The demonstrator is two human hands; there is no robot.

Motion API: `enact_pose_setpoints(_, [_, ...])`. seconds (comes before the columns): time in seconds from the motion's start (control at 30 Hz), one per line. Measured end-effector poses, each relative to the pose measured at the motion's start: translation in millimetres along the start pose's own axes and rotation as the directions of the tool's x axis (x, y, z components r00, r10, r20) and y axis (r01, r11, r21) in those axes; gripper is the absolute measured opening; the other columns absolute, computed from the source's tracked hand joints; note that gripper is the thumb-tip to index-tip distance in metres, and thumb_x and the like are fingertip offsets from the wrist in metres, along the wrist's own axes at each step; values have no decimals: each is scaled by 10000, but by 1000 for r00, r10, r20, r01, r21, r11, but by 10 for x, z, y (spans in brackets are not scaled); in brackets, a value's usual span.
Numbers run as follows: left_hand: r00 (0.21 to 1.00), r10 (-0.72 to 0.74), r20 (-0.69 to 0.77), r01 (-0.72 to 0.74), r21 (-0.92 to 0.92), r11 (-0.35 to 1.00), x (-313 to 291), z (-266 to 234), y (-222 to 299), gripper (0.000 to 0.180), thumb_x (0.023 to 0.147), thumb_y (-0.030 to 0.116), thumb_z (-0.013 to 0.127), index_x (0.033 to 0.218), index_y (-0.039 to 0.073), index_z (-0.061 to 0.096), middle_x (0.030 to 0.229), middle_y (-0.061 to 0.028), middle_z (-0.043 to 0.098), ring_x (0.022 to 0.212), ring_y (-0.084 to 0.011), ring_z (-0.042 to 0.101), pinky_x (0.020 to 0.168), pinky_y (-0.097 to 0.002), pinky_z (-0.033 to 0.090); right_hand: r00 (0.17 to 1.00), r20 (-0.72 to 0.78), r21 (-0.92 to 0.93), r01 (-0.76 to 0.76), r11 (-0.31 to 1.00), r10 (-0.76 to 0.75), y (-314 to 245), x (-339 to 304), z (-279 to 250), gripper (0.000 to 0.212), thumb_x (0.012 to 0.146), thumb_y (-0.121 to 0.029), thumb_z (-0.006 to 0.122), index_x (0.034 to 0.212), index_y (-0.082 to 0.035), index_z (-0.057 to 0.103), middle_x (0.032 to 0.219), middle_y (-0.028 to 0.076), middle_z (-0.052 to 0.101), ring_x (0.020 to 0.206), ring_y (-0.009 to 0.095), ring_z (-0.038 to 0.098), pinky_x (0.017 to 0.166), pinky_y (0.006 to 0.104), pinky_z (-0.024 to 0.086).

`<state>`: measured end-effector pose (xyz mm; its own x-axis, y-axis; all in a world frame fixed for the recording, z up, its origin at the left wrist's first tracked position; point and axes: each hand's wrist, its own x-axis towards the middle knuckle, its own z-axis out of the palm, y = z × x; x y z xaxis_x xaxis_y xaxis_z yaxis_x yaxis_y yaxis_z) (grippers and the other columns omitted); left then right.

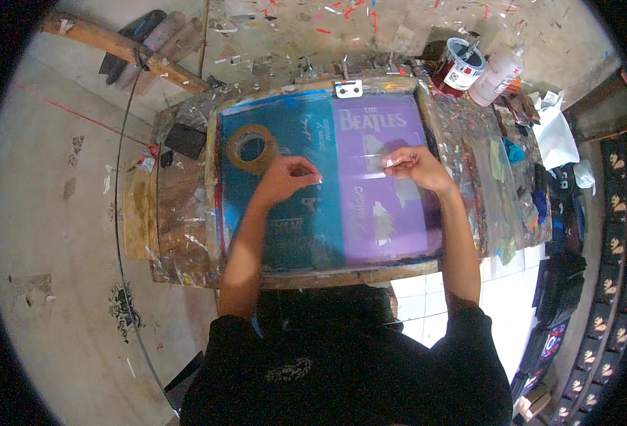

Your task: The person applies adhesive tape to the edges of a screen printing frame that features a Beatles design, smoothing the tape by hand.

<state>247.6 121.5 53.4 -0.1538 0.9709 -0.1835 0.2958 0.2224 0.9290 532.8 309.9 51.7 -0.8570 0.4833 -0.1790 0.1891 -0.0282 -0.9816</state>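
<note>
The big screen (327,184) lies flat under both hands, in a wood frame on a messy table (178,213). Its left half is teal and its right half is purple. It looks stiff at the frame but thin and stretchy in the middle, so I think hard poking could hurt it.

A brown tape roll (251,148) lies on the teal part, just left of the left hand (285,177). It looks light and easy to pick up by its ring.

A paint can (461,65) and a white bottle (496,74) stand well past the right hand (416,165).

The smallest thing is a clear strip of tape (356,160), stretched between the two hands, just above the screen. It looks very light, floppy and sticky, and it could curl onto itself. I think the ends are the best place to hold it. The fingers of each hand are pinched on one end.
</note>
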Motion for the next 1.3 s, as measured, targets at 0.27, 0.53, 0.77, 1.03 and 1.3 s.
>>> enact_pose_setpoints(0.27, [994, 57, -92, -56, 13, 998, 3, 12, -43, 199, 801, 206, 763, 835, 30, 676, 731, -8, 652, 675, -78, 582, 628, -250, 482, 986, -45, -140, -163, 977, 158, -180, -19, 70, 228, 787, 19, 710, 1008, 0, 660, 859, 40, 676, 827, 114, 633, 727, 247, 510])
enact_pose_setpoints(0.53, [983, 113, -147, -94, 131, 987, 54, 4, -87, 196, 780, 201, 774, 835, 41, 675, 734, -21, 660, 669, -93, 593, 621, -271, 490, 997, -80, -6, 5, 1000, -5, 154, 28, -30, 207, 751, -8, 741, 951, 1, 689, 860, 51, 695, 786, 122, 645, 749, 272, 526])
enact_pose_setpoints(0.77, [981, 88, -173, -61, 157, 986, 60, 38, -214, 238, 778, 187, 784, 906, 45, 643, 779, -13, 648, 755, -117, 610, 717, -294, 512, 995, -82, -192, -77, 978, 62, 13, 32, 24, 230, 738, 119, 668, 949, 29, 671, 884, 88, 693, 847, 148, 664, 792, 270, 529])
enact_pose_setpoints(1.03, [976, 120, -181, -79, 216, 973, 26, 48, -105, 325, 767, 196, 785, 994, 62, 594, 758, -27, 638, 713, -125, 595, 663, -301, 493, 996, -84, -132, 1, 991, -13, 67, 23, 5, 153, 744, 42, 706, 890, 16, 670, 839, 73, 699, 788, 129, 662, 728, 263, 528])
enact_pose_setpoints(1.3, [965, 166, -205, -103, 287, 953, -57, 73, -26, 379, 753, 187, 772, 1021, 11, 569, 749, -76, 644, 632, -160, 600, 591, -321, 488, 993, -119, -158, -32, 987, 13, -43, 19, 87, 174, 729, 57, 717, 887, 23, 654, 806, 68, 687, 745, 112, 645, 694, 250, 522])
